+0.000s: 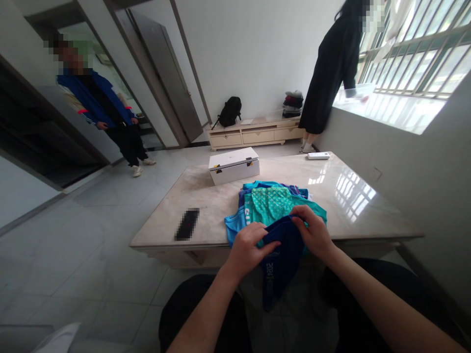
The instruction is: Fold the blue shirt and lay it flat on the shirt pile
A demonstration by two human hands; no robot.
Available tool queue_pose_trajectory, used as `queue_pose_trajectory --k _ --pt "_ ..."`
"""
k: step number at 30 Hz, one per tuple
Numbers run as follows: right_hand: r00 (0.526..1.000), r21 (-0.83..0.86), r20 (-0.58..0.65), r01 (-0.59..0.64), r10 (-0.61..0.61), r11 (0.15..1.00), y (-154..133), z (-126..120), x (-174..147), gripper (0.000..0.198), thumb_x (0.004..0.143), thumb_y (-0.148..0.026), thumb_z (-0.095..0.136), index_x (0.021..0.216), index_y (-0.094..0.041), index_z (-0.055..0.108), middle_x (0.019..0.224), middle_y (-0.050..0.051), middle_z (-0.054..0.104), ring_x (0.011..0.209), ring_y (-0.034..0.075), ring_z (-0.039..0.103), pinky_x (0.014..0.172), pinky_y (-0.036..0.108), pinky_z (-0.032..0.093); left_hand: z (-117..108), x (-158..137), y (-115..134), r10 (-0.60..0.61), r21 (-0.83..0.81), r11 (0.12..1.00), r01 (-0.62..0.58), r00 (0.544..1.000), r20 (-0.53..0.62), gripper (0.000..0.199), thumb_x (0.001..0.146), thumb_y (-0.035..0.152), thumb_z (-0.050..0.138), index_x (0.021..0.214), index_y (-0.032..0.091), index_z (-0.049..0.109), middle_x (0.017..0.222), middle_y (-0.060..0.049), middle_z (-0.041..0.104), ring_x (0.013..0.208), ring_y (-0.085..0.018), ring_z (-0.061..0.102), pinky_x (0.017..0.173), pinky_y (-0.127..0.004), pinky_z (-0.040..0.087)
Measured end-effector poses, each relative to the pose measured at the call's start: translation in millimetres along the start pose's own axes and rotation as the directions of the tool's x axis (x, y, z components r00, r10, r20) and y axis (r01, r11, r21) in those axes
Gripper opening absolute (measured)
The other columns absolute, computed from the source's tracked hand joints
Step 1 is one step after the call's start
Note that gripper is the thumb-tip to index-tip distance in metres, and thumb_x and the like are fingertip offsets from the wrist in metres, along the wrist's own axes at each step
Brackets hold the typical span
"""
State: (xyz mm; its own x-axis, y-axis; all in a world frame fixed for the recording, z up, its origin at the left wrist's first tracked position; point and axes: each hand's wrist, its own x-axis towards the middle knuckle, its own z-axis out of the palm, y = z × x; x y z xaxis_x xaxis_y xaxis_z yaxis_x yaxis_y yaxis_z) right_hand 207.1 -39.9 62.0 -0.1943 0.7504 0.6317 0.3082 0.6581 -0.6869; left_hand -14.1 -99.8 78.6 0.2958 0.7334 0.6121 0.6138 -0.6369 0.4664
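A dark blue garment (283, 260) with pale printed lettering hangs down over the near table edge, between my two hands. My left hand (248, 249) pinches it at its upper left, thumb toward the middle. At the upper right, my right hand (312, 230) has thumb and fingers closed on the same fabric. Just beyond lies a pile of clothes on the table: a teal patterned shirt (270, 203) on top, with a light blue garment (235, 226) sticking out at the left. Folds hide part of the held edge.
On the marble-look table (162, 215) are a white box (235, 169), a dark phone-like slab (187, 224), its surface blurred out, and a white device (318, 156). A low cabinet (257, 135) carries a backpack (230, 111) and folded clothes (293, 104). Two people stand farther off.
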Motion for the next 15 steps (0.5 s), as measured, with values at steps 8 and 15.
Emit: queue_pose_trajectory --k 8,15 --pt "0.996 -0.144 -0.031 0.075 -0.08 0.987 4.3 -1.4 -1.6 0.007 0.1 -0.025 0.055 0.104 -0.024 0.061 0.089 0.001 0.072 0.076 0.017 0.07 0.069 0.027 0.052 2.6 -5.6 -9.2 -0.166 -0.102 0.983 0.151 0.974 -0.157 0.028 0.089 0.032 0.076 0.113 0.024 0.065 0.089 0.001 0.071 0.079 -0.014 0.068 0.077 -0.023 0.052" --pt "0.994 -0.145 -0.035 0.094 -0.1 0.985 3.9 -0.2 -2.4 0.008 0.099 -0.028 0.058 0.105 -0.024 0.063 0.092 0.002 0.074 0.079 0.018 0.072 0.07 0.027 0.054 13.0 -2.6 -1.0 -0.404 -0.327 0.884 0.334 0.898 -0.176 0.024 0.103 0.03 0.052 0.126 0.026 0.06 0.114 -0.005 0.068 0.1 -0.015 0.067 0.084 -0.024 0.052"
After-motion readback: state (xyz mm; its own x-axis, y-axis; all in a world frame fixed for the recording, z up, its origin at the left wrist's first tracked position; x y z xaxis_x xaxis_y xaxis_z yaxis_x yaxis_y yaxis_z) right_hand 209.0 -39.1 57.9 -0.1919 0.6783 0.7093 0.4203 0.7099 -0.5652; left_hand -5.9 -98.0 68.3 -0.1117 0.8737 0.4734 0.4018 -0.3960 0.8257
